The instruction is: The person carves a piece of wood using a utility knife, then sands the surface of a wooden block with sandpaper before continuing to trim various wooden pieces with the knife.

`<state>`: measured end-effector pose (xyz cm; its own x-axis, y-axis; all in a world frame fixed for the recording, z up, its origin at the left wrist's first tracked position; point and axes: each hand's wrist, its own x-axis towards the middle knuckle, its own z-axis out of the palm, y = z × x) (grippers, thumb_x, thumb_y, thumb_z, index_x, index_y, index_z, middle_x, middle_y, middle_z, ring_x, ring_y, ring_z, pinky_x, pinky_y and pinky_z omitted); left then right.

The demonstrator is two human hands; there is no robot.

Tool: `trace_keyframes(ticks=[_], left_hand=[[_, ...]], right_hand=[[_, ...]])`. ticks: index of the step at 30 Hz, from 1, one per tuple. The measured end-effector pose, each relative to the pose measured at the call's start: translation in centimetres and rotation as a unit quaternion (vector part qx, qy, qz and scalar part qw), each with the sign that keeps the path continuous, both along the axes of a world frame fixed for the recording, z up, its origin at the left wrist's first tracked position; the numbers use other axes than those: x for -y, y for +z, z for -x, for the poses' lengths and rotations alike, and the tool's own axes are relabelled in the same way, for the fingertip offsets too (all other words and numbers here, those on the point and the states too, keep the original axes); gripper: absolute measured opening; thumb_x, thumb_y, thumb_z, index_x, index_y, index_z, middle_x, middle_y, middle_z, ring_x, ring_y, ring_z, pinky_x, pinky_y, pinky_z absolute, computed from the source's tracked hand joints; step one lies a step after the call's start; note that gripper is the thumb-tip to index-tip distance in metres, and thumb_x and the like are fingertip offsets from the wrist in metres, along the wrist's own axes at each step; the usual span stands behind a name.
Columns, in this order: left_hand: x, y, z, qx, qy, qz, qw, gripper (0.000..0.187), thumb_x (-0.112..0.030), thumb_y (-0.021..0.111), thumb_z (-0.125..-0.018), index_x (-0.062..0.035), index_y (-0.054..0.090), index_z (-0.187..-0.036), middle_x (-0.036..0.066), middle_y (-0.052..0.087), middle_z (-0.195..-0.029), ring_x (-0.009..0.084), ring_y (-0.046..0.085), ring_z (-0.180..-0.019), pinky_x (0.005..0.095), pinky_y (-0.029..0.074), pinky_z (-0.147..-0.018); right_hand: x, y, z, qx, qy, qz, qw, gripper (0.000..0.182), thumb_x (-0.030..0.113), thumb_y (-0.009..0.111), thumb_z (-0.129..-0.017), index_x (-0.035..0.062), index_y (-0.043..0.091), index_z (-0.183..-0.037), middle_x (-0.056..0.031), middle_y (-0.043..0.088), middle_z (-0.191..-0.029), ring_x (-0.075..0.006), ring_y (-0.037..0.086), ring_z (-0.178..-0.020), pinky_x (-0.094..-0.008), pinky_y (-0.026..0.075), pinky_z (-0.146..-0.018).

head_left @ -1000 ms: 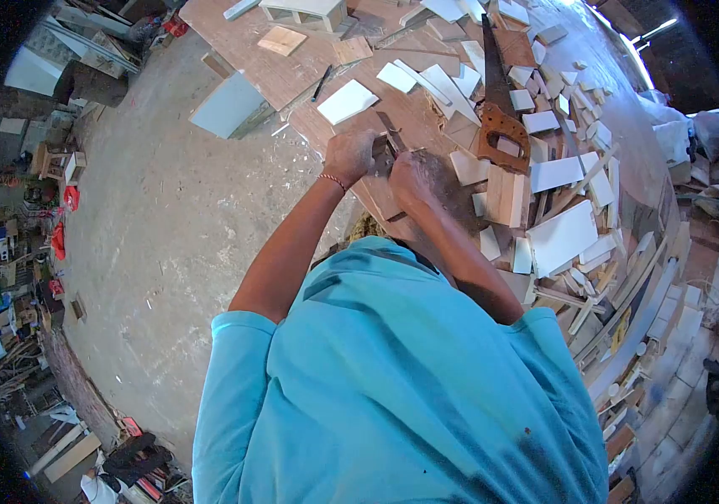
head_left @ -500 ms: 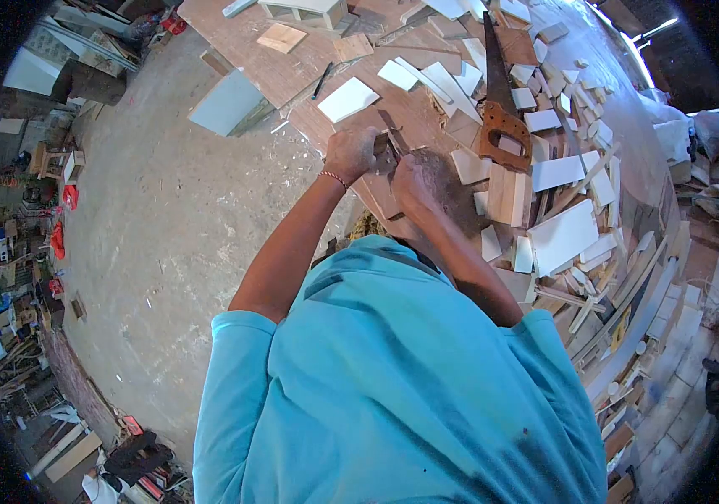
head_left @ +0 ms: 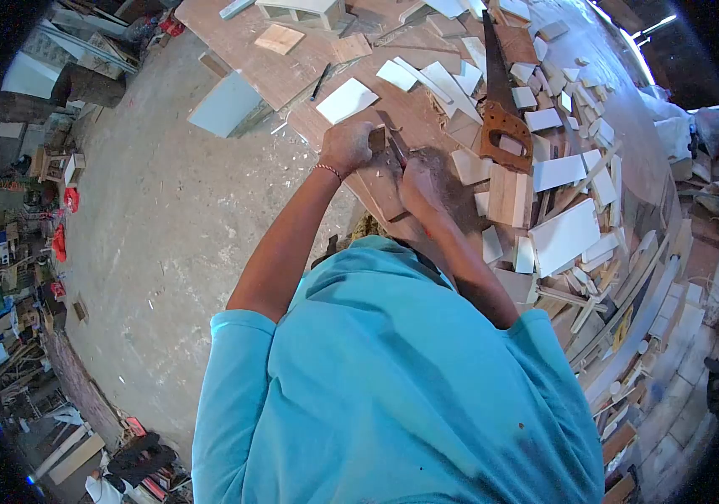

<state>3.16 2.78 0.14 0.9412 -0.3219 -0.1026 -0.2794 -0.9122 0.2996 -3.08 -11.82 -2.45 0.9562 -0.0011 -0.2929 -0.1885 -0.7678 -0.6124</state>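
Note:
My left hand [head_left: 348,148] is closed around a small brown wood piece [head_left: 377,139], held over the near edge of the wooden worktable [head_left: 326,52]. Just to its right, my right hand [head_left: 419,183] is a fist around a tool with a narrow blade [head_left: 396,153]. The blade points up toward the wood piece, and the tool's handle is hidden in my fingers. Beyond my left hand lies a white-faced board piece [head_left: 347,101]. A handsaw [head_left: 506,134] with a brown wooden handle rests on the offcuts to the right of my right hand.
Many white and bare wood offcuts [head_left: 563,237] are heaped along the table's right side. A dark pen-like stick [head_left: 321,81] and a small wooden frame [head_left: 302,12] lie farther back. A pale board [head_left: 227,105] leans by the table's left edge, above the concrete floor [head_left: 166,252].
My hands have drawn slightly apart. My left hand has turned a little, showing more of the wood piece, and the blade beside it shows more plainly.

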Motion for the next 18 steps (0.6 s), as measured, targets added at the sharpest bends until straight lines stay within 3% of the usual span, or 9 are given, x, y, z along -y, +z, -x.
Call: trace_keyframes(ticks=[5,8,13,18], left_hand=[[0.2,0.4,0.0,-0.001,0.003,-0.01,1.0,0.021,-0.018,0.054,-0.063,-0.0091,0.059,-0.081,0.011,0.06,-0.078,0.026,0.058,-0.075,0.0361,0.046,-0.064],[0.3,0.7,0.3,-0.006,0.003,-0.017,1.0,0.02,-0.017,0.055,-0.062,-0.009,0.059,-0.08,0.011,0.06,-0.078,0.026,0.058,-0.075,0.0362,0.046,-0.063],[-0.1,-0.4,0.3,0.069,-0.014,0.017,0.997,0.018,-0.015,0.054,-0.062,-0.0089,0.058,-0.078,0.012,0.059,-0.075,0.0261,0.058,-0.072,0.0363,0.046,-0.062],[0.1,-0.4,0.5,0.036,-0.007,0.012,0.999,0.018,-0.013,0.055,-0.061,-0.0095,0.058,-0.078,0.011,0.059,-0.073,0.0267,0.058,-0.071,0.0365,0.046,-0.06]], right_hand=[[-0.5,0.0,-0.3,0.026,0.028,0.042,0.998,0.026,0.017,0.038,-0.079,-0.0049,0.05,-0.085,-0.029,0.053,-0.085,-0.0414,0.052,-0.084,-0.0457,0.041,-0.069],[-1.3,1.4,-0.1,-0.062,-0.059,0.034,0.996,0.033,0.023,0.033,-0.082,-0.0054,0.051,-0.086,-0.0268,0.053,-0.089,-0.0409,0.051,-0.087,-0.0446,0.04,-0.072],[-1.5,-0.5,0.1,-0.115,-0.168,-0.105,0.973,0.046,0.029,0.021,-0.083,-0.0044,0.05,-0.095,-0.0278,0.048,-0.103,-0.0403,0.042,-0.102,-0.0431,0.032,-0.086],[-1.2,1.8,-0.4,-0.144,-0.095,-0.065,0.983,0.049,0.033,0.02,-0.083,-0.0024,0.048,-0.102,-0.028,0.045,-0.106,-0.0395,0.04,-0.105,-0.0422,0.03,-0.088]])
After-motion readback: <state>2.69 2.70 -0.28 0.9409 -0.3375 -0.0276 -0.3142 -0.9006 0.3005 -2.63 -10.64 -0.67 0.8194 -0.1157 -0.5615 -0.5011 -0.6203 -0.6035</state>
